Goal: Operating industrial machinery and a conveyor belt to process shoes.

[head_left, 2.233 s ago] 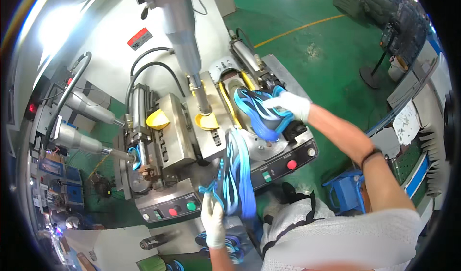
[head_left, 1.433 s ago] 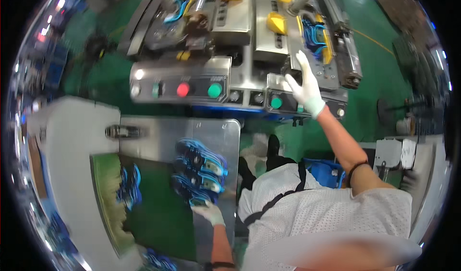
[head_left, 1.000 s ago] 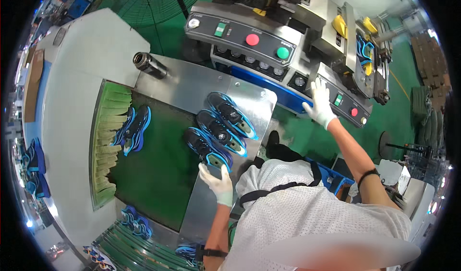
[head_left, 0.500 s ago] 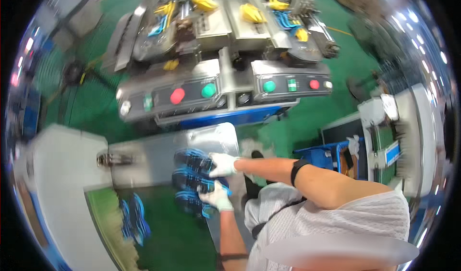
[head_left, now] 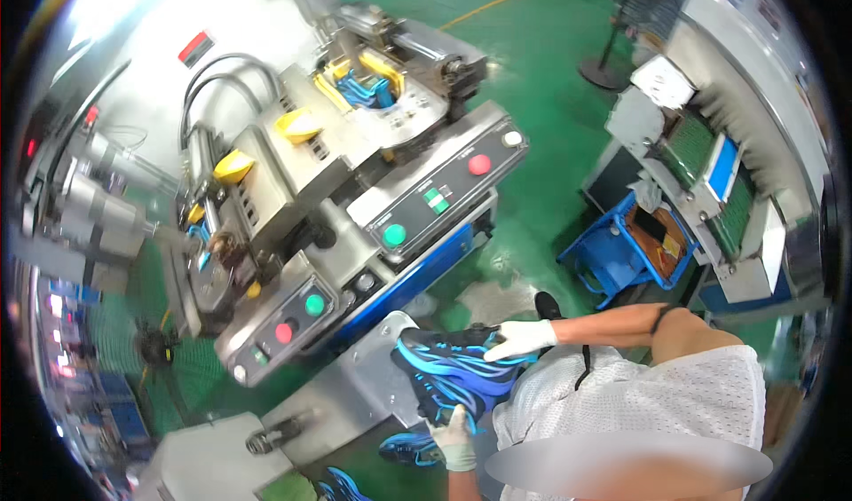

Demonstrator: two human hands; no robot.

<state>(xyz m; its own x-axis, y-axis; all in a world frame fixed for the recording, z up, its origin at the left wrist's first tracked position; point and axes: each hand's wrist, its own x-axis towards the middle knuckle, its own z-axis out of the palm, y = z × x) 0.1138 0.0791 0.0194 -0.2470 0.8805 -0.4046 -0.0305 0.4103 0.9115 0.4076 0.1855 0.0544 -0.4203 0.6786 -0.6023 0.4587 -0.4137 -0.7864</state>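
Note:
Both my hands wear white gloves. Between them is a stack of black shoe uppers (head_left: 448, 363) with blue and purple bands, over the end of a grey metal table (head_left: 355, 377). My right hand (head_left: 522, 339) is closed on the far side of the stack, fingers lying along an edge. My left hand (head_left: 454, 443) grips the near side, thumb up. Right beside my left hand is another black-and-blue upper (head_left: 408, 449); whether that hand also touches it, I cannot tell. How many uppers overlap in the stack is unclear.
A machine with a slanted control panel (head_left: 439, 195) of green and red buttons stands ahead, yellow pads (head_left: 297, 126) on top. At right are a blue cart (head_left: 596, 257) and a conveyor (head_left: 697, 150). More blue uppers (head_left: 344, 483) lie low at left.
My view has swung to the right. The uppers, earlier fanned out in a row over the table edge, are now bunched together and closer to my body, still between both hands.

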